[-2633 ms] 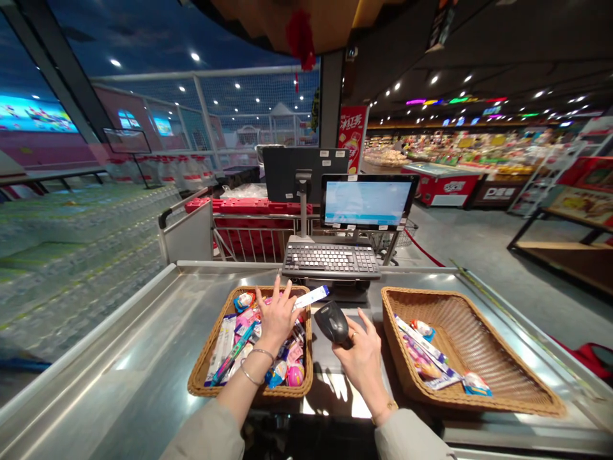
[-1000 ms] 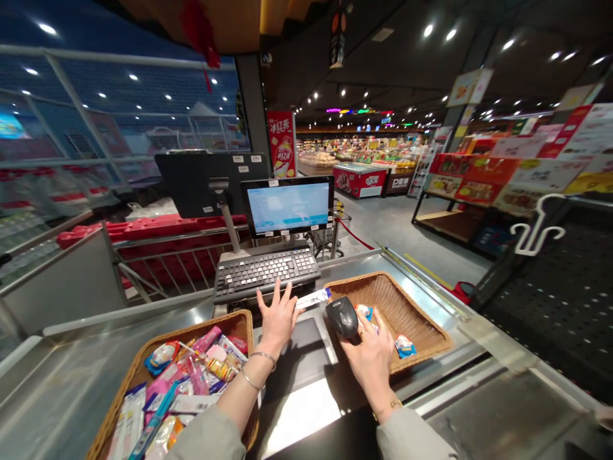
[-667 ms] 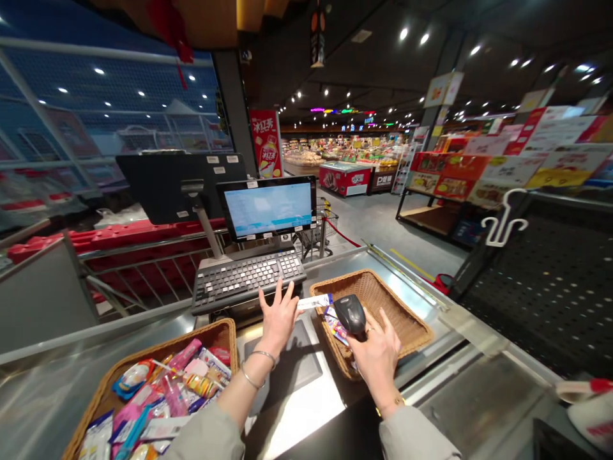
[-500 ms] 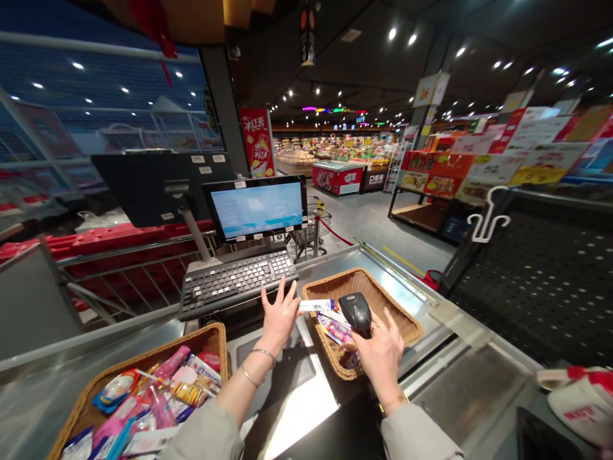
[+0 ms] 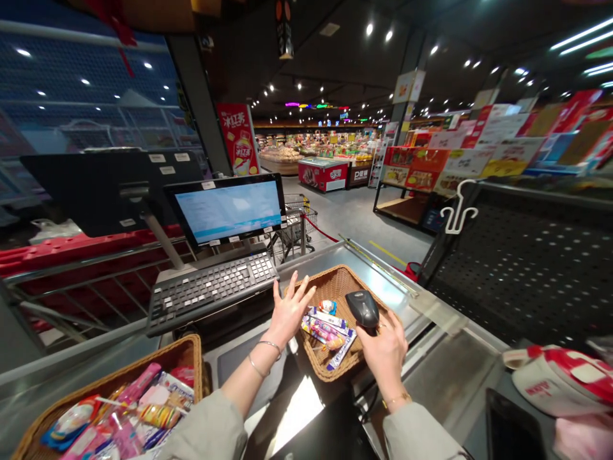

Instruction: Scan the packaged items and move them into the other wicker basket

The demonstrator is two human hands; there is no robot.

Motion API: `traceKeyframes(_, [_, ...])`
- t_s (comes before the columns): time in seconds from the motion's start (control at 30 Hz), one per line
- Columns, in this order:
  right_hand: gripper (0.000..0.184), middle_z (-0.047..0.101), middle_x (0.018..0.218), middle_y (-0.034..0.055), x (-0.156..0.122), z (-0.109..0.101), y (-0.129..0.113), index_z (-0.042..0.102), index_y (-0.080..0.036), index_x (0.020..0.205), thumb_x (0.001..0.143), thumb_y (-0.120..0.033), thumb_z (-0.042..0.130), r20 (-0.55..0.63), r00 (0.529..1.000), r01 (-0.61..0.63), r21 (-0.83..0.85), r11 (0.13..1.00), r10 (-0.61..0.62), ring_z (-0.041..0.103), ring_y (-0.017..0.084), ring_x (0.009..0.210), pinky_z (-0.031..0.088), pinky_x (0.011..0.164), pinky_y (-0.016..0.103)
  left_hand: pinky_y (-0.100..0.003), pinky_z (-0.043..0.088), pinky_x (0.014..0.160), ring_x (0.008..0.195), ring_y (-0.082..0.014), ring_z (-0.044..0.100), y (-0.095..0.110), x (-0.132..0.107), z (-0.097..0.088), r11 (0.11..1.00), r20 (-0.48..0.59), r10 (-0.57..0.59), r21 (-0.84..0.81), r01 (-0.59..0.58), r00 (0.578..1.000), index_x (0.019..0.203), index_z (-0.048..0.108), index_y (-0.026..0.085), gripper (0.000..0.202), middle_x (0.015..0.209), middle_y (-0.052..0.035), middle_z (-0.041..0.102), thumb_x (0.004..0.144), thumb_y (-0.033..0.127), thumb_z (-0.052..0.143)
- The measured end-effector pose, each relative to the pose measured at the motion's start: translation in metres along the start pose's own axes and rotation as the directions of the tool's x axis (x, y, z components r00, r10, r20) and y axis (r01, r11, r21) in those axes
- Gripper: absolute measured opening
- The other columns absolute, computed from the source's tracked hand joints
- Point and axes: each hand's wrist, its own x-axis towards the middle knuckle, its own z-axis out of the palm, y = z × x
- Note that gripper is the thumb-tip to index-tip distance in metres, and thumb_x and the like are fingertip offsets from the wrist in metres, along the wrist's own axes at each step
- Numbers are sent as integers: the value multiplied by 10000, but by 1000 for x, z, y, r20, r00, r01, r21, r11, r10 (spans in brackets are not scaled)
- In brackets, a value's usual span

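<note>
The left hand point(image 5: 290, 313) stands open at lower centre, its fingers point(image 5: 297, 287) spread and holding nothing, above the steel counter point(image 5: 383, 287). The right hand point(image 5: 385, 358) curls around a black barcode scanner point(image 5: 363, 309), keeping it firmly in the grip. Just beside it, snack packets point(image 5: 325, 331) lie loosely in a wicker basket point(image 5: 330, 375), easy to reach. A fuller basket point(image 5: 182, 358) sits at lower left.

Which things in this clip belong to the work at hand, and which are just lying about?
Part of the work: right hand holding a handheld barcode scanner; open left hand; two wicker baskets; snack packets.

Just around: keyboard; monitor; shopping cart; red-and-white bag.
</note>
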Motion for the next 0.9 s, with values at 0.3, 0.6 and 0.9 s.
traceKeyframes(0.3, [403,700,1219,157,-1,15,-9,760,-192,1003,759,-487,634,58,998,4,-37,999,-2,438,341,1345,329,1061,521,-766,-8,1156,1516,-351,232,-7,-18,-9,993,14,-113,-15,113,994,1359,581,287,409,1568,-105,420,957,342,529])
traceKeyframes(0.6, [405,667,1269,172,-16,35,-43,758,-201,1006,775,-510,634,124,990,74,1,997,-73,451,324,1330,347,1023,480,-753,-11,1166,1512,-354,247,-28,-54,-34,970,8,-244,26,244,970,1379,566,305,437,1575,-94,413,948,375,541])
traceKeyframes(0.9, [405,684,1213,195,-40,49,-82,755,-163,945,768,-508,637,163,969,180,58,982,-187,461,345,1312,369,1022,483,-738,2,1181,1507,-358,263,-45,-101,-59,940,-26,-333,73,334,943,1356,594,303,434,1566,-91,431,935,405,574])
